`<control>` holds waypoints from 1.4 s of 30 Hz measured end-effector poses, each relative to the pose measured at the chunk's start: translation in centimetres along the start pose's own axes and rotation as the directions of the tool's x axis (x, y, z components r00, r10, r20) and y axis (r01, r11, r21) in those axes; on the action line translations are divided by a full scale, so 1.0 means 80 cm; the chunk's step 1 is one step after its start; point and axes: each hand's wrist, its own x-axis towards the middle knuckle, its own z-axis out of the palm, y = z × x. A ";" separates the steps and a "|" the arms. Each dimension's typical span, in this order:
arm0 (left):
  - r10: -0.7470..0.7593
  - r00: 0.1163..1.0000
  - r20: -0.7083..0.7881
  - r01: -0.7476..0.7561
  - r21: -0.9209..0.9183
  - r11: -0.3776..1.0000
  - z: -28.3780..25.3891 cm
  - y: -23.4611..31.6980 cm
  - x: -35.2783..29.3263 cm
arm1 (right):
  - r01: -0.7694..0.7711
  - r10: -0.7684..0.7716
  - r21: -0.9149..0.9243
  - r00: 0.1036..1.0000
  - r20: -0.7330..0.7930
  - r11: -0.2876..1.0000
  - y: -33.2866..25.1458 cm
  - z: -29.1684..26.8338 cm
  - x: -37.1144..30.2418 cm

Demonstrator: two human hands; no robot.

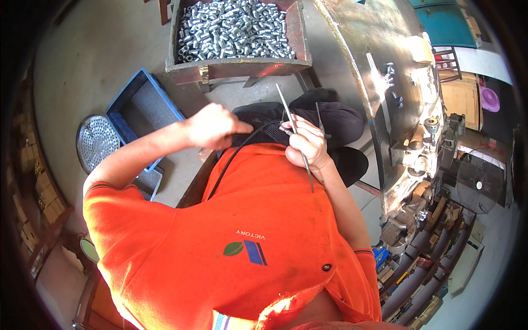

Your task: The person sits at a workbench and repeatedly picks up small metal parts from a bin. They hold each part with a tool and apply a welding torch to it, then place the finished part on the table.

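Note:
My right hand (308,142) is closed around a long, thin, grey metal rod (291,118), pointed at both ends and tilted across my lap. At its fingertips is a small metal end piece (285,129), where a black cable (234,155) arrives. The cable curves down over my orange shirt. To the left, my left hand (213,127) is held above my lap with fingers curled in, its fingertips close to the cable. Whatever it holds, if anything, is hidden. Black mesh fabric (269,133) lies beneath the cable. A thin dark tool (319,118) shows behind my right hand.
Ahead stands a wooden bin (236,69) full of small metal fittings. A blue plastic tray (124,102) and a round perforated metal basket (99,140) are on the floor at left. A metal-topped workbench (366,60) with machine parts runs along the right, near shelves (429,264).

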 end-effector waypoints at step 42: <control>-0.258 0.953 0.156 0.300 -0.418 0.857 -0.023 -0.002 0.007 | -0.028 0.028 0.053 1.000 0.001 0.998 0.005 0.000 -0.016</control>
